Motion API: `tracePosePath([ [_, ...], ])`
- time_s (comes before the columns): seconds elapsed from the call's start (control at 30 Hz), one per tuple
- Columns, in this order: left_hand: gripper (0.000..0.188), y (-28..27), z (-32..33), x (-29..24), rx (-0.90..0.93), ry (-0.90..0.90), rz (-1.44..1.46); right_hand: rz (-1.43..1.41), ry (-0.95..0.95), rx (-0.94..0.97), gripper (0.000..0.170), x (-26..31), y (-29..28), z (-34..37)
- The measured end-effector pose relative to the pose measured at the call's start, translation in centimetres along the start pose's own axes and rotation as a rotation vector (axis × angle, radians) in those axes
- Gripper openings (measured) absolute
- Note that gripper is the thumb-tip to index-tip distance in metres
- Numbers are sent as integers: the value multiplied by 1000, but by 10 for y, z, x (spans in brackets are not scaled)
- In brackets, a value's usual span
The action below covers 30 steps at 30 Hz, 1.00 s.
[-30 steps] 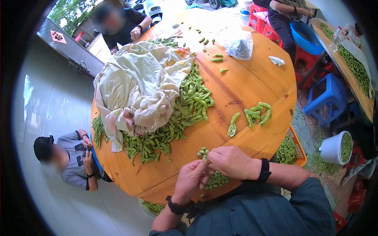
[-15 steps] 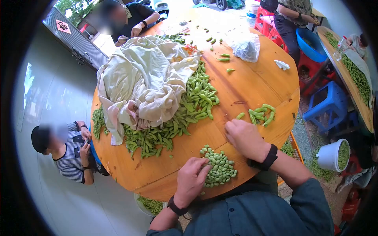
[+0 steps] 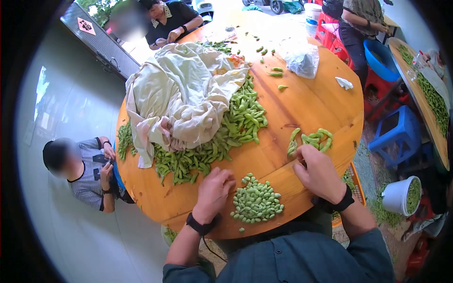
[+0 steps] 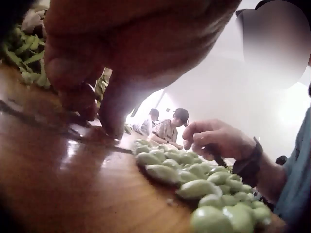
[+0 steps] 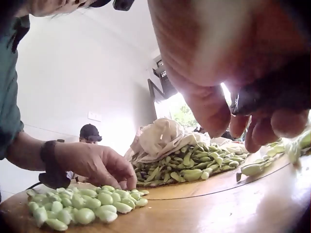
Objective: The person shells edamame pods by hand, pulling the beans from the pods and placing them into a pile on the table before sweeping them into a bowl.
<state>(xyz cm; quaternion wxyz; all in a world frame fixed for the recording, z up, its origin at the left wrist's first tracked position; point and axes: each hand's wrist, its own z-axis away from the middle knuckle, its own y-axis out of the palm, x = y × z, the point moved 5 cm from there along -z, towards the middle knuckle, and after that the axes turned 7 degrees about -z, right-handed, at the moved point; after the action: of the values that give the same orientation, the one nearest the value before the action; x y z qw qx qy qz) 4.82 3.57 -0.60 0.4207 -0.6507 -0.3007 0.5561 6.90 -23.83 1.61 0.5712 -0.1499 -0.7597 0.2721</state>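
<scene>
My left grip (image 3: 214,191), loosely bent, holds nothing, just beside shelled pale-green oval beans (image 3: 257,200) on round orange-brown wooden tabletop (image 3: 273,158). My right grip (image 3: 321,173) (also loose, nothing seen held) near curved green pods (image 3: 311,140).

Wooden table (image 3: 330,101) under beans (image 3: 257,200), pods (image 3: 243,120), plastic bag (image 3: 303,61)

Bare tabletop (image 3: 276,158) beyond the beans (image 3: 257,200) — pod heap (image 3: 243,115) blocks left.
</scene>
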Motion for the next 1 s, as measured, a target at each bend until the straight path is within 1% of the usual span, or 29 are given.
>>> tracePosePath([
  [0.13, 9, 9, -3, 4, -1, 43, -89, -115, 39, -28, 18, -13, -17, 15],
  [0.2, 12, 13, -5, 3, 24, 10, -215, -228, 185, -51, 18, -18, -29, 23],
  [0.27, 12, 11, -18, -6, 10, 34, -168, -221, 215, -52, 18, -24, -34, 27],
  [0.33, 12, 7, -37, -24, -5, 66, -114, -176, 122, -65, 18, -30, -34, 33],
  [0.4, 9, 9, -59, -51, 74, 41, 170, -147, 108, -63, 16, -31, -35, 38],
  [0.43, 6, 15, -69, -63, 109, 58, 284, -128, 60, -55, 15, -30, -33, 39],
  [0.47, 6, 22, -77, -75, 108, 73, 289, -109, 12, -46, 14, -29, -32, 41],
  [0.53, 7, 29, -90, -101, 35, 269, 298, -82, 3, -44, 12, -30, -35, 44],
  [0.57, 19, 36, -96, -103, 15, 339, 189, -89, -4, -26, 12, -30, -36, 46],
  [0.6, 19, 41, -100, -105, 11, 355, 192, -95, -11, -9, 13, -30, -38, 48],
  [0.67, 36, 56, -109, -106, 156, 270, -67, -96, -30, -51, 16, -30, -45, 53],
  [0.7, 50, 57, -114, -112, 283, 219, -120, -106, 60, -90, 22, -35, -50, 55],
  [0.73, 50, 57, -120, -116, 280, 235, -118, -116, 151, -131, 28, -41, -55, 57],
  [0.77, 51, 61, -125, -119, 352, 226, -148, -106, 154, -144, 28, -46, -60, 59],
  [0.8, 53, 65, -129, -121, 425, 218, -179, -54, 173, -172, 36, -54, -65, 62],
  [0.83, 53, 70, -134, -121, 425, 234, -178, -3, 194, -200, 44, -61, -70, 64],
  [0.87, 55, 78, -139, -122, 422, 303, -182, 5, 198, -213, 44, -64, -76, 64],
  [0.9, 57, 81, -143, -129, 417, 371, -186, 46, 260, -162, 51, -69, -81, 60],
  [0.93, 57, 84, -147, -135, 418, 385, -184, 85, 324, -109, 57, -75, -85, 57],
  [0.97, 56, 87, -151, -143, 457, 399, -184, 142, 299, -69, 59, -80, -89, 49],
  [1.0, 56, 91, -154, -151, 497, 413, -183, 147, 306, -79, 59, -86, -92, 42],
])
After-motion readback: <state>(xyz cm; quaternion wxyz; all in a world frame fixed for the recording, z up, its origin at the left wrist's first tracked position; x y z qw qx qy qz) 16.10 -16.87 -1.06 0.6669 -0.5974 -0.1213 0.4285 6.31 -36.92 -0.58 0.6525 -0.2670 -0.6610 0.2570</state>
